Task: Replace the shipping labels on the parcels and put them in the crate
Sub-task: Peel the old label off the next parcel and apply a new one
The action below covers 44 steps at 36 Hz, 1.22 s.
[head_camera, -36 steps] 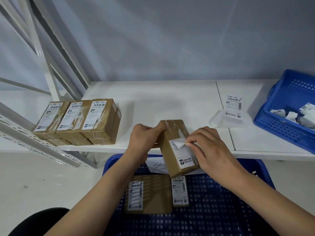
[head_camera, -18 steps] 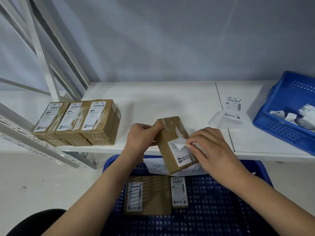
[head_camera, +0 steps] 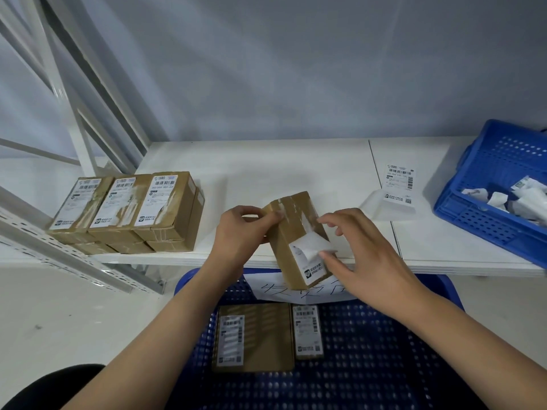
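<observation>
My left hand grips the upper left corner of a brown cardboard parcel, held tilted over the shelf's front edge. Its white shipping label is peeled about halfway down and curls up. My right hand hovers at the parcel's right side with fingers spread; its thumb tip touches the curled flap, and the index finger is raised apart from it. Below lies the blue crate with two labelled parcels, one wide and one narrow. A fresh label lies on the shelf to the right.
Stacked labelled parcels sit at the left end of the white shelf. A blue basket at the right holds crumpled old labels. A handwritten paper hangs on the crate's far rim. Slanted metal rack struts stand at left.
The old label has come further off the parcel. My right hand went from pinching the flap to spread fingers with only the thumb on it. The parcel rose slightly.
</observation>
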{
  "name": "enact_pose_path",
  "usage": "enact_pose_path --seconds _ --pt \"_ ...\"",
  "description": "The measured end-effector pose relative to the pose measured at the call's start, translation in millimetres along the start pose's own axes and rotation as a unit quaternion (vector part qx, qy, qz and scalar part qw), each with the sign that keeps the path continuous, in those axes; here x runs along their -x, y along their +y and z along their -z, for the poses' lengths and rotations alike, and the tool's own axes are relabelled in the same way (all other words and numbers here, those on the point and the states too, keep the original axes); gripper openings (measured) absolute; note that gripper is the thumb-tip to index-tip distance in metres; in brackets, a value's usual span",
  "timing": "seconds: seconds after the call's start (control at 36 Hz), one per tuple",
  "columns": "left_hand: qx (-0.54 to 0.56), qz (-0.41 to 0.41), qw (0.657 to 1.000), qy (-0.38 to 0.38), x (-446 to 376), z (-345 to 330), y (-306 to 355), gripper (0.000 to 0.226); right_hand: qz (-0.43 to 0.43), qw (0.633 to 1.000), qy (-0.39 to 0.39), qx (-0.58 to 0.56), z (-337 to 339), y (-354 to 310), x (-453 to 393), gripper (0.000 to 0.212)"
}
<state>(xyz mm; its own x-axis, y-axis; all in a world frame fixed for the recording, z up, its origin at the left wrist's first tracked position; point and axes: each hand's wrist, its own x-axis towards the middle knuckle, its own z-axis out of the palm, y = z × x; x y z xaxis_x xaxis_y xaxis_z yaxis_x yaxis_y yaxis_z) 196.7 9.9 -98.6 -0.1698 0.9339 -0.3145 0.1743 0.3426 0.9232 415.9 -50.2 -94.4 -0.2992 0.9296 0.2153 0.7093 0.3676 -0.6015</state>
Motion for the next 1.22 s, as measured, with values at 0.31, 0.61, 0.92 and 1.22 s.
enact_pose_path --seconds 0.31,0.61,0.92,1.22 --pt "0.042 0.010 0.999 -0.030 4 6 5 0.038 -0.053 0.997 0.032 -0.053 -5 10 -3 0.027" --pt "0.117 0.014 0.976 -0.185 25 -9 16 0.037 -0.305 0.888 0.026 -0.343 4 13 -15 0.048" --pt "0.040 0.041 0.984 -0.166 28 -21 3 0.055 -0.339 0.851 0.090 -0.391 5 17 -19 0.040" --pt "0.047 0.063 0.983 -0.168 27 -22 0 0.044 -0.339 0.864 0.072 -0.364 1 16 -17 0.043"
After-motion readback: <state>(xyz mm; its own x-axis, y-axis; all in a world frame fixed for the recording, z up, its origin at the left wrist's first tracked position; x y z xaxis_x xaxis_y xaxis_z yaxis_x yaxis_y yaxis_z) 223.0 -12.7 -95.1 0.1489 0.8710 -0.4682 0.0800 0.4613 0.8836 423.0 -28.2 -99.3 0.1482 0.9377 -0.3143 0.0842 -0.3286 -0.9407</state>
